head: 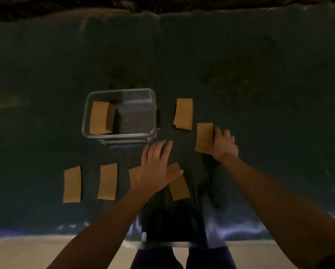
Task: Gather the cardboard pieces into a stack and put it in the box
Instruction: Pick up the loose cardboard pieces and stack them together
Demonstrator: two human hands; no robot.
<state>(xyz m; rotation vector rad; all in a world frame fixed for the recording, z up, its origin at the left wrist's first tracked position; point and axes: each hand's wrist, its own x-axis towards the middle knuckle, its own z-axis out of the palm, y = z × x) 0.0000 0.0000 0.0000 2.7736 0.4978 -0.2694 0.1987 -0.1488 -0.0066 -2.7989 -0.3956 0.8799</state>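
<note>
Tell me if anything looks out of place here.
Only one: the card by the left hand lies tilted, while the other loose cards lie roughly straight. A stack leans against the box wall.

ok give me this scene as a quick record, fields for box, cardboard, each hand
box: clear plastic box, open, on the dark cloth surface
in box: brown cardboard stack at its left side
loose pieces: six flat brown cardboard pieces, one right of the box
left hand: open, flat over two pieces
right hand: gripping a tilted cardboard piece
</note>
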